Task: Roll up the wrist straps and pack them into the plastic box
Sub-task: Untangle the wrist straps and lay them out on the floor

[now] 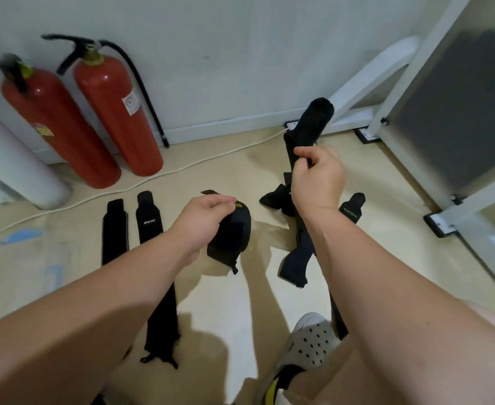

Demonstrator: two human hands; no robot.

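a: where are the straps right now?

b: the left hand (pixel 202 217) pinches a folded strap (pixel 231 238) at its top edge, thumb and fingers curled on the fabric. the right hand (pixel 317 176) is closed round a long strap (pixel 313 118) near its middle. one end stands up above the fist and the other hangs down towards the floor (pixel 65 273). two flat straps (pixel 114 229) lie side by side on the floor, left of the left hand.

a: and the plastic box?

b: not in view.

a: how will they handle?

b: light and limp, i'd judge. the folded one sags and the long one droops below the fist. the cloth looks grippy, not slippery, and nothing looks fragile. the catch is that a roll will want to spring open.

a: so where should they take hold?

b: at one end, pinched flat, then wind tight and keep a thumb on the tail. the dark heap (pixel 275 200) by the right wrist may be one strap or two. it's too dark to tell.
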